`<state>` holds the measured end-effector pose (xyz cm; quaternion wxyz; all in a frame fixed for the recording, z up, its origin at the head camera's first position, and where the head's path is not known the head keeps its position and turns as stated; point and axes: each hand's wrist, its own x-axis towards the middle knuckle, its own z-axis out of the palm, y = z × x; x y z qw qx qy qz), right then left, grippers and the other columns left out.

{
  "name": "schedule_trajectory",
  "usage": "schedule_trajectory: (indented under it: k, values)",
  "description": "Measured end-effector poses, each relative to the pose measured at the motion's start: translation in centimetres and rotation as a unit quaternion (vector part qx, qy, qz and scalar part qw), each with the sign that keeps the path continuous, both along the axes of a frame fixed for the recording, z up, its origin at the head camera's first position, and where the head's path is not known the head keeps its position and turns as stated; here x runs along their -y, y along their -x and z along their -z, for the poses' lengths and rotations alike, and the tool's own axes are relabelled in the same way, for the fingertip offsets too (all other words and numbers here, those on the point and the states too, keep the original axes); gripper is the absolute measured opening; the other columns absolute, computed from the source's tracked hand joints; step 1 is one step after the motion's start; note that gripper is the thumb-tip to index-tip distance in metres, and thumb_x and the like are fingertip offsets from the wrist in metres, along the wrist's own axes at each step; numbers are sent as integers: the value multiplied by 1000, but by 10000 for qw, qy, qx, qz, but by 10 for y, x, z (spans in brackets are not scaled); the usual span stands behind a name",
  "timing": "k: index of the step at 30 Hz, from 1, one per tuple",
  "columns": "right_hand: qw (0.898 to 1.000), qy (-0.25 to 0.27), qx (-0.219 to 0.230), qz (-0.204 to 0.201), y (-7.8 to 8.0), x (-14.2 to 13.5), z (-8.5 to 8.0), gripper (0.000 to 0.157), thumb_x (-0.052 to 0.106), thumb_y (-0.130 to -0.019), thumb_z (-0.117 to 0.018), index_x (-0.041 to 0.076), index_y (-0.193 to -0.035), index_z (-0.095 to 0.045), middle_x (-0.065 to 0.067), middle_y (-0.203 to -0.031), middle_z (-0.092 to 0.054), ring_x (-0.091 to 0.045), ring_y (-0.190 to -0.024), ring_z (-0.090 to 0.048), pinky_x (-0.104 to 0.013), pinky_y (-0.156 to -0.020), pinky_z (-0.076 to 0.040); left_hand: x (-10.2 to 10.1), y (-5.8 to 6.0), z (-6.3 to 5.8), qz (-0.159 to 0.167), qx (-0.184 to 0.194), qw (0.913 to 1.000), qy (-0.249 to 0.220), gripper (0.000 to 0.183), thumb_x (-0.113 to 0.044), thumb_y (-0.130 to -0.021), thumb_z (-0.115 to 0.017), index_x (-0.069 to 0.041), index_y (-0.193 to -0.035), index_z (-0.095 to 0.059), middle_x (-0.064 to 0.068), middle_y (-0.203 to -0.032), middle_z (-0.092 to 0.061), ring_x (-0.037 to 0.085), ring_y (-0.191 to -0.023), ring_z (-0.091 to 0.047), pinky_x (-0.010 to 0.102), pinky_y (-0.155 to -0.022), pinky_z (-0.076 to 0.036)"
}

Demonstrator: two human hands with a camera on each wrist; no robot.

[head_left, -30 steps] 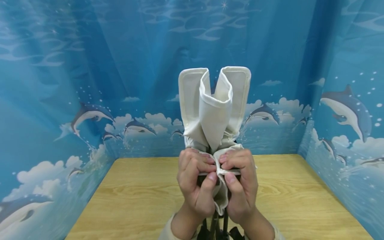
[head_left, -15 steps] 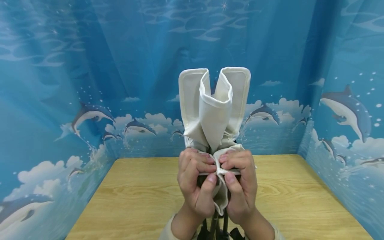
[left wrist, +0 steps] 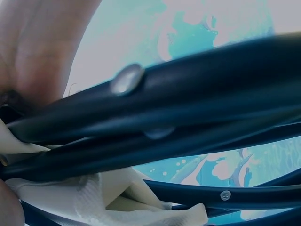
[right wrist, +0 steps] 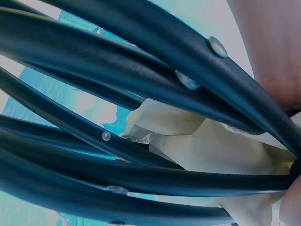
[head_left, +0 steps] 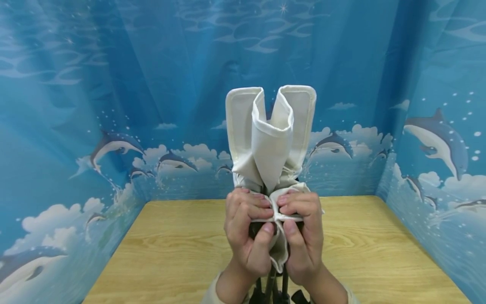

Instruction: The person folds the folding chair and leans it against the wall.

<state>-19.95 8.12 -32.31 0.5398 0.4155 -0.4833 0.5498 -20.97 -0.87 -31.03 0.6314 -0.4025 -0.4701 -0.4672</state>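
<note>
A folded camp chair stands upright at the middle of the head view. Its cream fabric (head_left: 271,156) rises in two folded flaps above the hands. Side by side, my left hand (head_left: 247,232) and right hand (head_left: 303,232) grip the chair's upper part from either side, fingers curled over the top and thumbs on the near side. Between the thumbs a fold of cloth hangs down. Black tubes (left wrist: 211,89) with metal rivets run close together in the left wrist view. The right wrist view shows more black tubes (right wrist: 117,61) bunched around cream cloth (right wrist: 225,150).
A light wooden table (head_left: 182,240) lies below and behind the chair. Blue curtains (head_left: 171,105) printed with dolphins and clouds enclose the back and both sides.
My right hand has shifted very slightly left. Both hands keep the same grip, and the chair looks nearly unchanged.
</note>
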Motion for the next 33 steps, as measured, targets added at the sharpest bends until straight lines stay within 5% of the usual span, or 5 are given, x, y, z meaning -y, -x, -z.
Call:
schedule_trajectory:
  k: [14, 25, 33]
  values:
    - [9992, -256, 278, -154, -4, -6, 7, 17, 0, -97, -43, -15, -98, -51, -21, -115, -57, -28, -115, -54, -34, -108, -40, 2, -2, 6, -191, 153, 9997, 81, 14, -4, -67, -52, -2, -78, -60, 15, -85, -62, 31, -85, -60, 48, -95, -44]
    - [9977, -438, 508, -77, -7, -8, 16, 20, 2, -103, -41, -14, -112, -48, -19, -137, -52, -29, -130, -47, -37, -113, -35, -1, -5, 22, -546, 467, 9972, 217, 19, -9, -83, -51, 4, -95, -58, 25, -108, -57, 42, -114, -54, 53, -120, -33]
    - [9974, -420, 580, -5, -9, -8, 20, 27, 6, -106, -42, -14, -123, -46, -20, -145, -49, -32, -141, -43, -40, -123, -32, -5, -10, 30, -708, 732, 9944, 287, 26, -14, -92, -47, 5, -108, -56, 34, -125, -48, 46, -132, -45, 55, -124, -28]
